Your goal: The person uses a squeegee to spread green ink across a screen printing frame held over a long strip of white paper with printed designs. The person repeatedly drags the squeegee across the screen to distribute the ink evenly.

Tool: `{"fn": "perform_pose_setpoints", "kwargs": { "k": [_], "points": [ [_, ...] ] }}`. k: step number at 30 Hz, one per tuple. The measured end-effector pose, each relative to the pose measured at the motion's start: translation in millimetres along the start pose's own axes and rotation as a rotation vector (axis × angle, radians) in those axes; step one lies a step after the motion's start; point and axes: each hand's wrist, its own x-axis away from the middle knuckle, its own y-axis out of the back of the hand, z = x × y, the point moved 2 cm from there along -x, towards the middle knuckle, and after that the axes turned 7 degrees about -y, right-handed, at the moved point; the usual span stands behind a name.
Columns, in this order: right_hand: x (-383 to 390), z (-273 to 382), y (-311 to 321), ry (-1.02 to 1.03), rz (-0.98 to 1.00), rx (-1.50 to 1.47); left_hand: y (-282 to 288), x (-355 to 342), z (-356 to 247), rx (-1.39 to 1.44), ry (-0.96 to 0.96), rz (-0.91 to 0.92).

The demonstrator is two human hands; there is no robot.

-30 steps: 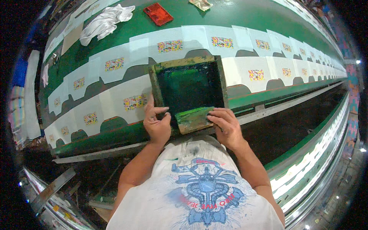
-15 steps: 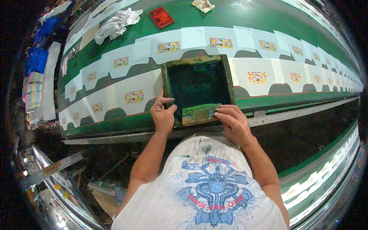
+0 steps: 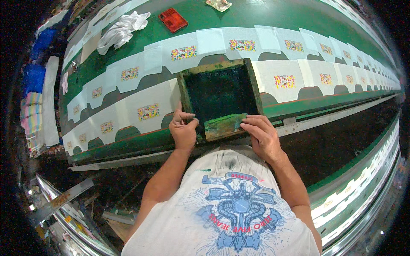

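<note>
A square screen-printing frame (image 3: 255, 85) with dark green ink inside lies at the near edge of a long green table, among white fabric pieces (image 3: 318, 68) bearing colourful prints. My left hand (image 3: 183, 128) grips the lower left side of this frame, thumb and fingertips at its edge. My right hand (image 3: 264, 136) holds a flat, green-stained squeegee (image 3: 222, 127) along the near end of the ink area, fingertips on its right end. The mesh under the squeegee is hidden.
Two rows of printed pieces run along the green table (image 3: 213, 17). Beyond them lie a crumpled white cloth (image 3: 121, 32), a red tray (image 3: 173, 19) and a stained rag (image 3: 218, 4). Folded blue and striped cloths (image 3: 34, 81) are at far left. A metal rail (image 3: 290, 128) edges the table.
The frame, squeegee and both hands appear farther right than a second ago, with the table's view shifted too. Both hands keep their hold.
</note>
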Motion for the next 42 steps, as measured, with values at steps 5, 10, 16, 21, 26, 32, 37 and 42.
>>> {"fn": "perform_pose_setpoints", "kwargs": {
  "k": [5,10,16,21,26,32,37,42],
  "points": [
    [-0.1,5.1,1.8,-0.012,0.025,0.109,-4.2,3.3,-3.8,-0.014,0.023,-0.009],
    [-23.0,37.5,-0.1,0.129,0.113,0.261,-3.8,1.5,0.1,-0.055,0.069,0.013],
    [-62.7,39.7,-2.7,0.107,0.372,0.314,-2.9,3.0,1.4,-0.115,-0.035,-0.009],
    [-107.1,26.0,15.1,0.082,0.400,0.228,-4.3,-4.2,3.4,0.102,0.195,-0.086],
    [-127.3,4.2,4.2,0.045,0.507,0.233,-12.1,-1.5,0.4,0.049,-0.052,-0.149],
    [-145.6,-1.6,-5.0,-0.028,0.612,0.190,-7.7,-2.4,10.8,0.009,-0.168,-0.202],
    [-143.6,-8.5,-13.8,-0.032,0.672,0.183,-10.4,-0.5,1.5,-0.010,-0.136,-0.171],
    [-136.1,-12.4,-22.4,-0.080,0.687,0.175,-7.5,-1.0,2.2,-0.131,-0.130,-0.164]
  ]
}}
